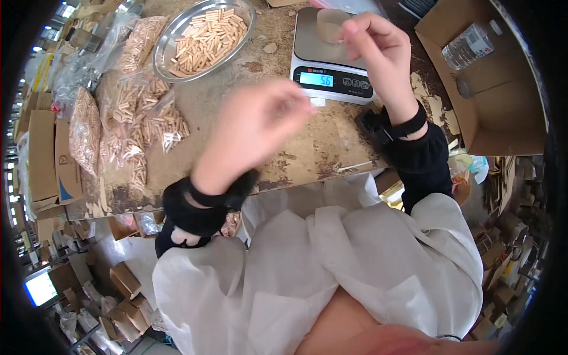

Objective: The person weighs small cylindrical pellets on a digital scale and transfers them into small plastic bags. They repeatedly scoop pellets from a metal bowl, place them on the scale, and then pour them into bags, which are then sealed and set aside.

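My right hand (384,50) is over the right side of a digital scale (305,44), fingers curled and thumb and fingertips close together. Its fingertips overlap the edge of a small translucent cup (329,25) standing on the metal pan. Whether they touch the cup, or pinch anything, I cannot make out. My left hand (251,127), smeared by motion, hovers over the worn tabletop (319,139) just in front of the scale, with its fingers bent. A round metal bowl (253,26) at the back left holds many short wooden dowels (210,41).
Clear bags of dowels (133,115) lie along the table's left side, beside a cardboard box (44,160). An open carton (503,106) with a plastic bottle (467,47) stands at the right. A thin white stick (355,166) lies by the near edge.
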Tool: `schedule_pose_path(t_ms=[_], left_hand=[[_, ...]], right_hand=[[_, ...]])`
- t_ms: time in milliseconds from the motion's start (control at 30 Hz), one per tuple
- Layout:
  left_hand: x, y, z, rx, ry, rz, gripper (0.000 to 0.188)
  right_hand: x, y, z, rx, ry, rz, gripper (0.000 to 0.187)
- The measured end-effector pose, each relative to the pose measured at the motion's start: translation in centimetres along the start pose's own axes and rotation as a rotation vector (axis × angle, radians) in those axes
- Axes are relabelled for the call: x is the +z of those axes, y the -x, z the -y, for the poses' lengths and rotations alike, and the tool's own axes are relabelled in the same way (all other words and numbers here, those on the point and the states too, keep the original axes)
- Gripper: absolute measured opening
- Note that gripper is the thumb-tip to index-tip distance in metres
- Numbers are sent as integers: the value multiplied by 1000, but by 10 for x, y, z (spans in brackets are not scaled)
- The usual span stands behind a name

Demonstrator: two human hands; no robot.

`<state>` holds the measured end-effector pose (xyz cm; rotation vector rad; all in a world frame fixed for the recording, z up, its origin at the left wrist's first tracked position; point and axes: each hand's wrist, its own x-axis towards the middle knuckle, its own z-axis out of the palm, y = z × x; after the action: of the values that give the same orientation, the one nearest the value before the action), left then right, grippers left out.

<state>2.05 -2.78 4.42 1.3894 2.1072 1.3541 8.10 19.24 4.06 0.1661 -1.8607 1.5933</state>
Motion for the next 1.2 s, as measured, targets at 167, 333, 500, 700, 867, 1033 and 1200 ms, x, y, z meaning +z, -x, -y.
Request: schedule_pose_path(t_ms=[167,333,500,700,867,1033,1200], left_hand=[[85,-29,-14,49,-7,263,26],[105,-40,-11,174,-54,74,27],[103,-39,-21,116,-131,104,33],[120,-32,-9,254,-242,32,36],[115,-30,-9,232,-179,65,34],[111,-27,-3,191,-67,152,30],[112,-23,-5,191,-34,88,27]], right_hand=[[-25,-12,-21,-38,35,-54,24],[-28,-11,-17,-73,41,-105,24],[-8,-4,4,-77,99,-91,22],[-3,-2,-6,-114,128,-96,25],[-2,-1,-4,-141,238,-132,24],[2,0,-7,-272,355,-103,22],[1,-1,-8,-327,408,-114,21]])
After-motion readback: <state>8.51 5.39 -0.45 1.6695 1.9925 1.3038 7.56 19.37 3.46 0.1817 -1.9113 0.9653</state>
